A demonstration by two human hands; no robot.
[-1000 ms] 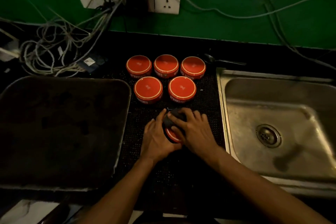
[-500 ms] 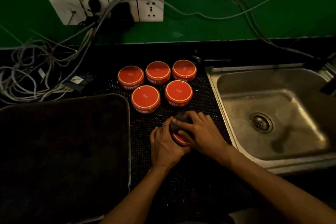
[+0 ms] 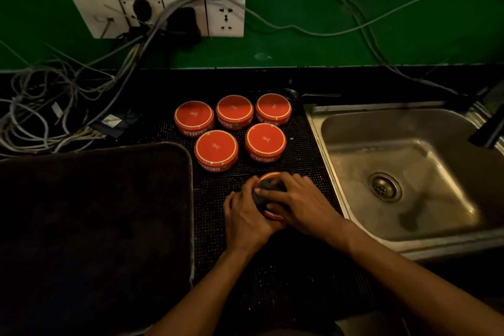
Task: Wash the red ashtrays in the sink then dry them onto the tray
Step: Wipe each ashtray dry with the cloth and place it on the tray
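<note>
between the tray and the sink, on the dark dotted mat (image 3: 272, 294), my two hands meet over one red ashtray (image 3: 273, 215). my left hand (image 3: 245, 219) curls around its left side and holds it, while my right hand (image 3: 302, 206) lies across the top with fingers bent over a dark cloth (image 3: 266, 194) pressed onto the ashtray, so both hands are closed together on the same piece. only slivers of its red rim show, at the far edge and at the near edge between my palms. just beyond my hands, five more red ashtrays (image 3: 216, 150) sit upside down on the mat, two in the nearer row and three in the farther row, close to one another, with white lettering on their sides. to the left, the big dark tray (image 3: 95, 226) lies flat, its right edge just beside my left hand. to the right, the steel sink (image 3: 409, 158) is next to the mat, its drain (image 3: 385, 187) visible in the basin. a spoon (image 3: 308, 95) lies on the counter beyond the ashtrays. farther left, a tangle of cables (image 3: 41, 117) runs up to the wall sockets (image 3: 163, 15) on the green wall (image 3: 354, 43).
</note>
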